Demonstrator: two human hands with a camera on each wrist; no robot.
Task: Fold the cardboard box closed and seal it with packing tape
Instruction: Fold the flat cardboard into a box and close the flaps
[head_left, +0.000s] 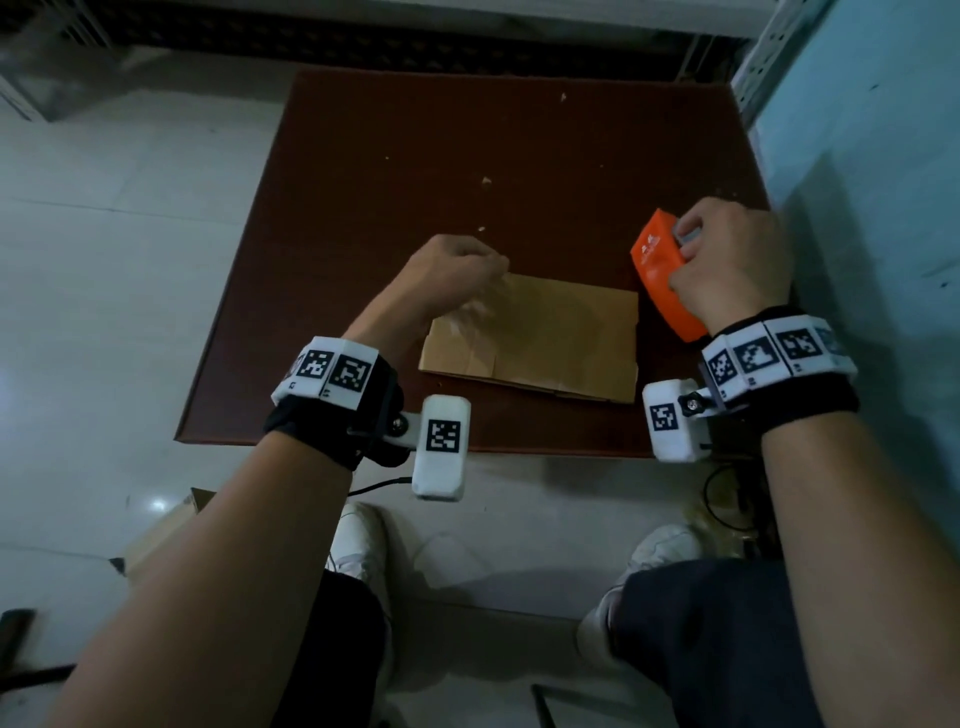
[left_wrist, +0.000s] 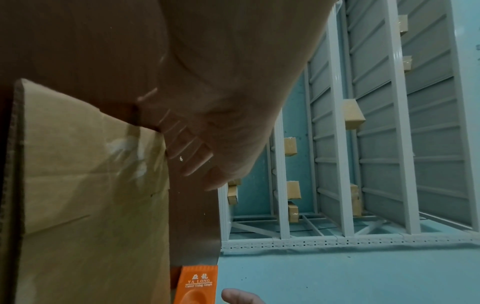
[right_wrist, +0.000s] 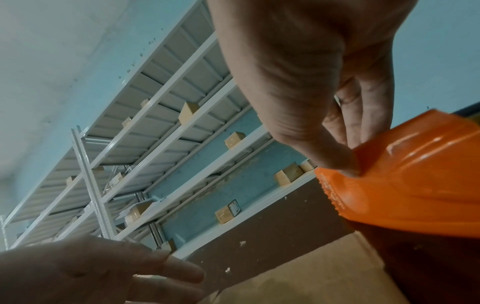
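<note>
A flattened brown cardboard box lies on the dark brown table, near its front edge. A shiny, whitish patch of clear tape shows at the box's far left corner. My left hand rests at that corner, with its straight fingers touching the cardboard. My right hand grips an orange tape dispenser just above the table, off the box's far right corner. The right wrist view shows thumb and fingers pinching the dispenser. The dispenser's underside is hidden.
A light blue wall stands close along the table's right side. White metal shelving with small boxes rises behind. A cardboard box sits on the tiled floor at my left. Cables lie under the table's right front corner.
</note>
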